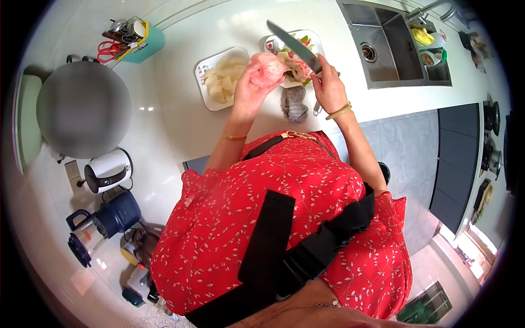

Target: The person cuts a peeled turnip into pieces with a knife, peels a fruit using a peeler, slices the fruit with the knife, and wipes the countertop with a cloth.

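My left hand [250, 90] is closed around a peeled, pinkish-white round fruit [269, 69], perhaps a peach, held above the counter. In my right hand [330, 90] is a kitchen knife [292, 42], its blade pointing up and to the left, apart from the fruit. Left of the fruit, a square white plate [204, 96] holds pale cut pieces [225, 76]. A second white plate [314, 38], partly hidden behind the knife and my right hand, carries red, white and green peelings [298, 68]. Below it lies a grey bundled cloth or scrubber [295, 105], with a metal-handled tool [317, 108] beside it.
A steel sink [383, 46] with a faucet [432, 8] is at the upper right. On the left stand a teal utensil holder [149, 46] with red scissors [108, 51], a large round blurred object [83, 109], a white kettle [111, 170] and a dark blender [117, 212].
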A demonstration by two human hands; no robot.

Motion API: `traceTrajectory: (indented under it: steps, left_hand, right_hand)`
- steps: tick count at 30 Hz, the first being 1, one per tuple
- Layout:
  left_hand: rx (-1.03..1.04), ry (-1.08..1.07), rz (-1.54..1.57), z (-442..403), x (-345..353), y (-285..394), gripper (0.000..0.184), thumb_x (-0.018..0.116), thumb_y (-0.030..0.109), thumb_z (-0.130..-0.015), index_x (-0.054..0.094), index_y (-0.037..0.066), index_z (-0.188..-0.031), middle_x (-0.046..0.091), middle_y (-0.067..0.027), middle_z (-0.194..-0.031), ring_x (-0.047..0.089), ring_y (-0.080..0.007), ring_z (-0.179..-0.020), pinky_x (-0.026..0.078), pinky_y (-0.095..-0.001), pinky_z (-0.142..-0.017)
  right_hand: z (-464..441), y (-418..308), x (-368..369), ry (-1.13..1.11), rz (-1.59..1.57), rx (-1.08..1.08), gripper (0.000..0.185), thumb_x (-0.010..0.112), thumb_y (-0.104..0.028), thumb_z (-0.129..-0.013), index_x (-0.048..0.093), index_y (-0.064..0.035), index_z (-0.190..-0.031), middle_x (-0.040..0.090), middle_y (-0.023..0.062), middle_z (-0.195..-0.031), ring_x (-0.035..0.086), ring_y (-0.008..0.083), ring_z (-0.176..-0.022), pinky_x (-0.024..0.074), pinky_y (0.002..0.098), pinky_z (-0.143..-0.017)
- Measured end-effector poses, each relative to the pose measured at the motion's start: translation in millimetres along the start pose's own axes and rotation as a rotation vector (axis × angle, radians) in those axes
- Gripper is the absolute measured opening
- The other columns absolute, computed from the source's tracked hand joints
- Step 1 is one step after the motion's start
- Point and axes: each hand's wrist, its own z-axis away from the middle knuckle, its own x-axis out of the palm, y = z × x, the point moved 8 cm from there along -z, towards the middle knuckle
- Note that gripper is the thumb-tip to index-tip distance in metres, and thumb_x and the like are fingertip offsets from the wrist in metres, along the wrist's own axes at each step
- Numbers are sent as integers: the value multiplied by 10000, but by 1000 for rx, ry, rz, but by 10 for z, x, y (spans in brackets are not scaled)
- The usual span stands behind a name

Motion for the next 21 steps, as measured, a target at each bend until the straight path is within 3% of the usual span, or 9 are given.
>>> traceTrajectory:
  steps: [5,10,13,16,21]
  left_hand:
    - [-2,-41,42,15,27,4,471,516,264,-813,381,48,-1209,430,-175,-1220,423,-404,-1143,394,-487,-918]
    - [31,-87,31,66,63,19,454,464,253,-821,375,39,-1211,427,-181,-1230,416,-403,-1151,390,-477,-932]
    - [73,-45,64,77,42,19,408,461,216,-824,411,47,-1192,487,-135,-1172,501,-280,-1075,398,-462,-928]
    - [84,-49,83,99,31,29,398,456,214,-827,416,45,-1186,499,-121,-1160,507,-258,-1067,405,-458,-922]
    - [168,20,-54,133,-120,44,377,406,188,-852,405,38,-1199,504,-124,-1165,503,-240,-1076,409,-430,-923]
  right_hand:
    - [39,161,-17,26,28,44,419,628,-108,-756,444,12,-1113,582,200,-946,593,337,-814,481,368,-674]
    - [84,113,-29,76,-90,6,309,608,-108,-778,493,12,-1038,599,186,-857,603,304,-712,480,346,-616]
    - [150,-149,-139,63,-276,36,213,552,-88,-806,520,12,-993,590,189,-779,596,304,-658,465,339,-581]
    - [237,-336,-96,-38,-330,56,202,540,-83,-816,525,-10,-1004,579,189,-767,584,315,-644,458,344,-572]
    - [328,-688,-14,-97,-267,-142,155,516,-97,-831,535,-26,-967,578,178,-807,570,350,-679,454,396,-579]
